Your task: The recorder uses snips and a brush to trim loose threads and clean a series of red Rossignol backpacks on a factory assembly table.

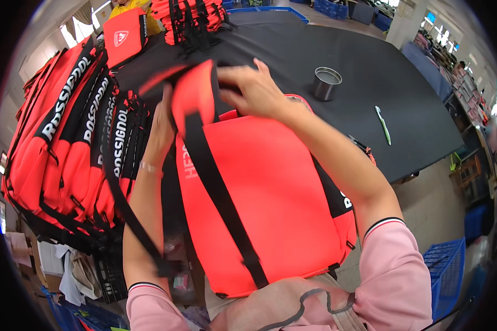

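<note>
A bright red-orange backpack (pixel 276 204) with black webbing stands tilted at the near table edge, against my front. Its padded shoulder strap (pixel 196 99) rises at the top left, smeared by motion. My left hand (pixel 163 118) is at the outer side of this strap, its fingers mostly hidden behind the pad. Across the bag's top reaches my right hand (pixel 251 91), blurred, fingers apart and tips beside the strap's dark inner side, thumb raised. A long black webbing strap (pixel 218 193) runs down the bag's face, and another hangs loose by my left forearm.
Several matching backpacks (pixel 61 149) are stacked at the left. More red-and-black bags (pixel 188 22) lie on the far side of the black table (pixel 370 60). A metal tin (pixel 327 84) and a green-white toothbrush (pixel 383 126) rest at the right. A blue crate (pixel 444 270) stands below.
</note>
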The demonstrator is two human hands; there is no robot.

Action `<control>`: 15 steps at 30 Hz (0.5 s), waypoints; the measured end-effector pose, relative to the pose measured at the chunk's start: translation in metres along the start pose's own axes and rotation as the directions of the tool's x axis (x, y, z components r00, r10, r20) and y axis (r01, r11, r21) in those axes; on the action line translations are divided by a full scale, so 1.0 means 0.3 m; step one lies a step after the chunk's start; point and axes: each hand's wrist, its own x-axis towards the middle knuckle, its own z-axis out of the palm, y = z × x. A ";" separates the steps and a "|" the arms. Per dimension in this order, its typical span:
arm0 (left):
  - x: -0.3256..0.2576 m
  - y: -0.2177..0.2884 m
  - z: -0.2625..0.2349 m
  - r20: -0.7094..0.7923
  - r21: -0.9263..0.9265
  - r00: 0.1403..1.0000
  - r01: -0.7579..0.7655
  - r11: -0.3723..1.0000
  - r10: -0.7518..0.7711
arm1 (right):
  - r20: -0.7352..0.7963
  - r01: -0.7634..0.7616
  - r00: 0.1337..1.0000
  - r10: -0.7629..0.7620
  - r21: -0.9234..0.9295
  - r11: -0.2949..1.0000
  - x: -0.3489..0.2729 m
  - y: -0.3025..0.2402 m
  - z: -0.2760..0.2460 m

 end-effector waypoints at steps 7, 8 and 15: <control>0.168 -0.256 0.376 -0.113 0.900 0.990 0.139 0.413 -0.087 | 0.338 -0.273 0.790 0.512 -0.554 0.786 -0.074 0.386 0.171; 0.106 -0.297 0.390 -0.112 0.899 0.989 0.140 0.415 -0.093 | 0.334 -0.386 0.725 0.603 -0.527 0.757 -0.156 0.404 0.203; -0.028 -0.338 0.309 -0.007 0.986 0.994 -0.012 0.169 0.110 | 0.039 -0.490 0.824 0.565 -0.452 0.746 -0.346 0.299 0.430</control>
